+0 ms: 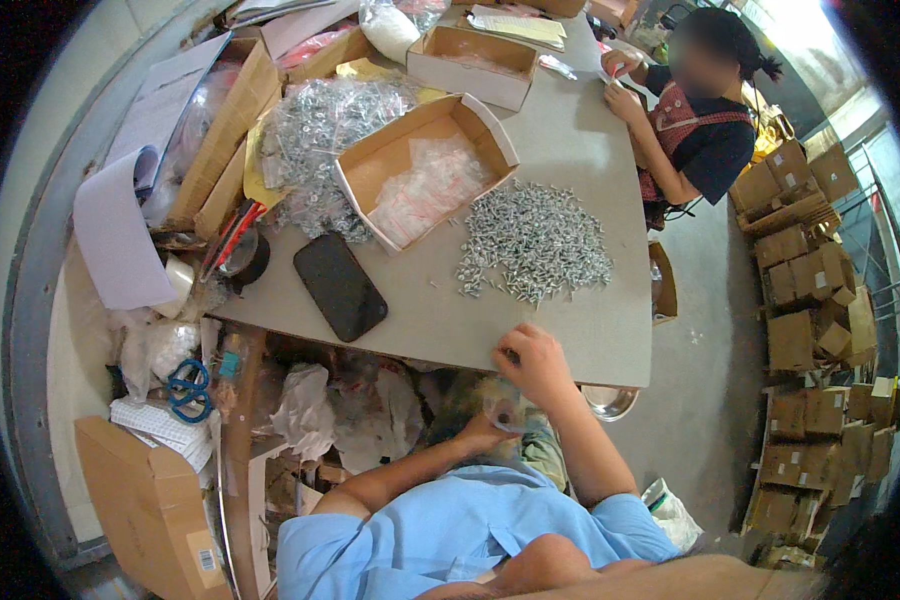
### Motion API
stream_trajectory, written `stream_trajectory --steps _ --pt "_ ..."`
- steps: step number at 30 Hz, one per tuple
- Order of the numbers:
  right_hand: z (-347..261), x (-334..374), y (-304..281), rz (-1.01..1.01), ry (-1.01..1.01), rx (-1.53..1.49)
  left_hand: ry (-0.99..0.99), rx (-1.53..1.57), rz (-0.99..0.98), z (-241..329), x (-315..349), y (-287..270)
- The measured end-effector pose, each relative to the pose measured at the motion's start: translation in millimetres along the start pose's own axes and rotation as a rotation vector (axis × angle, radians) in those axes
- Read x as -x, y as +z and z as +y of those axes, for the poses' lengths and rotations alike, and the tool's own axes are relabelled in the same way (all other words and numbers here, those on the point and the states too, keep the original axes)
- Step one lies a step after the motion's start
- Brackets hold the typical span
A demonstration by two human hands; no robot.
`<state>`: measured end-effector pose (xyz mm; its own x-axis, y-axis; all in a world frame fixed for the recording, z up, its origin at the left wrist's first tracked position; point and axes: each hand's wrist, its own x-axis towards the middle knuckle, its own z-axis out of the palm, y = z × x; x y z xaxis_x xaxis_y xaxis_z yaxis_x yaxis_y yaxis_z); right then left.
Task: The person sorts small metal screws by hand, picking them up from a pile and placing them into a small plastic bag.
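Observation:
A heap of small silvery screws [535, 240] lies loose on the grey table [420, 300]. Just short of it, over the front edge, is my right hand [535, 365], its fingers curled in; what they hold, if anything, is hidden. Below the edge, close to my body, my left hand [482, 432] is closed round a small transparent plastic bag [510, 412]; its contents are unclear. Behind the screws stands an open white-and-brown carton [375, 185] with many transparent bags [432, 190] in it. A black phone [340, 287] lies to the left.
Large bags of metal hardware [330, 120] crowd the table's far left. Blue-handled scissors [188, 390] and a cardboard box [140, 500] sit at the left. Across the table, a person [705, 120] handles something small. Stacked cartons [805, 270] line the right side.

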<state>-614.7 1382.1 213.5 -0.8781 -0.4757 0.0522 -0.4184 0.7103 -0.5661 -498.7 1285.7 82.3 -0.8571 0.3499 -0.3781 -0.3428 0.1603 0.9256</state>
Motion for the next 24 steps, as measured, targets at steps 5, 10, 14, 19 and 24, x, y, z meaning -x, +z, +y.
stream_trajectory --steps 5,10,14,19,24 --pt "7 3 -33 -0.165 0.287 -0.259 0.068 0.146 -0.052 -24 -9 3" --pt "41 -16 -15 0.434 0.093 0.068 0.155 0.112 0.024 -19 -8 5" --pt "31 -14 -5 0.35 0.021 0.038 0.112 -0.012 0.041 -7 0 0" --pt "28 12 -3 0.267 0.027 -0.041 0.165 -0.006 0.027 -20 -3 0" --pt "32 35 -16 0.301 0.155 -0.131 0.169 -0.046 0.02 -18 -3 2"
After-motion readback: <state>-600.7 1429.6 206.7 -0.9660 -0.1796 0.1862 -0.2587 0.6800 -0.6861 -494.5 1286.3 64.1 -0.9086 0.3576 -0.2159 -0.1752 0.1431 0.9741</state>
